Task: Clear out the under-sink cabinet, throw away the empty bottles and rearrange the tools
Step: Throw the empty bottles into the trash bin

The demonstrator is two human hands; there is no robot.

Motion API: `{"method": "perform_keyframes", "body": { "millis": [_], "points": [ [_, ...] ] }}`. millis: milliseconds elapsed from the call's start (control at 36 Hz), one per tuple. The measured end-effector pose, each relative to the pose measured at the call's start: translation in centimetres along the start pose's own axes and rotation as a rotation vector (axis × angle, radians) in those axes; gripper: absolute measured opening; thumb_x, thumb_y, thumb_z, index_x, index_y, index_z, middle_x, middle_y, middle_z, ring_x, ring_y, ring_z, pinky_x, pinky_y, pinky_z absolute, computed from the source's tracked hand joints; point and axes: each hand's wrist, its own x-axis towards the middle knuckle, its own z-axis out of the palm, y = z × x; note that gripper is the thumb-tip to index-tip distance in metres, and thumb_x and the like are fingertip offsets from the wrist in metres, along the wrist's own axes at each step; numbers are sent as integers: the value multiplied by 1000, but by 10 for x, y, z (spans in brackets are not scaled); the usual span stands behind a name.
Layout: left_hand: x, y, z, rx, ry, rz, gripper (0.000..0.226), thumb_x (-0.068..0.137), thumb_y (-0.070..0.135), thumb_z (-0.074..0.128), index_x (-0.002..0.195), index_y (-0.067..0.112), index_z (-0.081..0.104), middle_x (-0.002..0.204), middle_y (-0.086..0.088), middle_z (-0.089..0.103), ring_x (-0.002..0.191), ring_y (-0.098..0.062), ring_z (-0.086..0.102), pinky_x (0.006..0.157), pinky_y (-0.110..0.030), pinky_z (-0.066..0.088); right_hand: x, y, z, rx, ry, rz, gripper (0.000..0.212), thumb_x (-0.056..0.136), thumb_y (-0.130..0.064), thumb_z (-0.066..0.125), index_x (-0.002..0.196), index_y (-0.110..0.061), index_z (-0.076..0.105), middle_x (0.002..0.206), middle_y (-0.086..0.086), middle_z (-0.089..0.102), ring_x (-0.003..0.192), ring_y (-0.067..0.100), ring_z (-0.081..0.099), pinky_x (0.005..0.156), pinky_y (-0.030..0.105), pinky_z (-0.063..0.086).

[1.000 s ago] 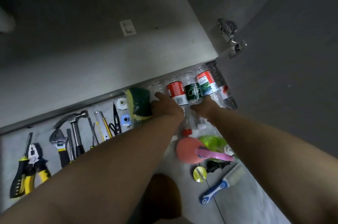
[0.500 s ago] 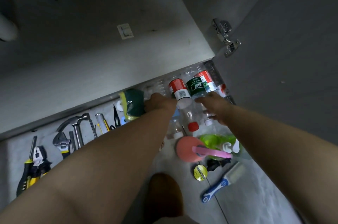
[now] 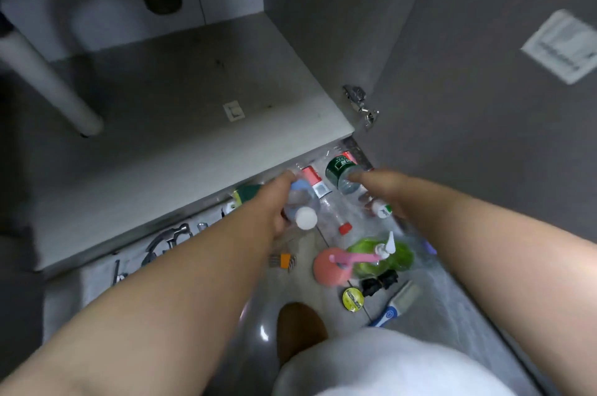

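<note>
Left hand is on the clear bottle with the pale blue label: fingers curled round its body, white cap pointing back toward the camera. Right hand clamps the green-label bottle: one fingertip lies on the body just under the label, the rest of the fingers are hidden beneath it, and the white cap pokes out below the hand. Both forearms reach forward and down, roughly parallel, backs of the hands up. The frame is blurred, so I can't tell if either bottle is clear of the floor. A red-label bottle lies on the floor between the two hands, red cap toward the camera. All three sit just in front of the cabinet edge, near the door hinge. The hammer is left of the left forearm. Closer in: a green pump bottle touching a pink ball, a yellow tape measure, and a blue-handled brush.
</note>
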Motion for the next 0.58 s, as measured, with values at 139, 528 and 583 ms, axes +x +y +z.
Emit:
{"method": "perform_keyframes", "body": {
  "millis": [139,528,583],
  "points": [
    [-69,8,12,98,-64,69,31,95,35,60,114,11,60,89,-11,61,63,-25,61,61,-34,57,-70,-5,-21,188,-43,-76,22,87,-38,73,98,-20,65,70,4,63,51,20,58,57,32,56],
    [-269,-43,136,751,-452,322,50,91,37,74,128,5,62,105,-15,75,95,-31,74,87,-47,61,-308,111,-145,284,-176,-123,48,83,-27,79,122,-12,54,126,19,51,100,38,72,93,63,52],
    [-287,-67,156,835,-514,271,51,89,35,76,129,6,61,118,-20,72,104,-35,73,90,-52,59,-335,140,-161,272,-181,-94,45,83,-27,78,120,-12,56,124,18,51,103,40,71,97,65,49]
  ]
}}
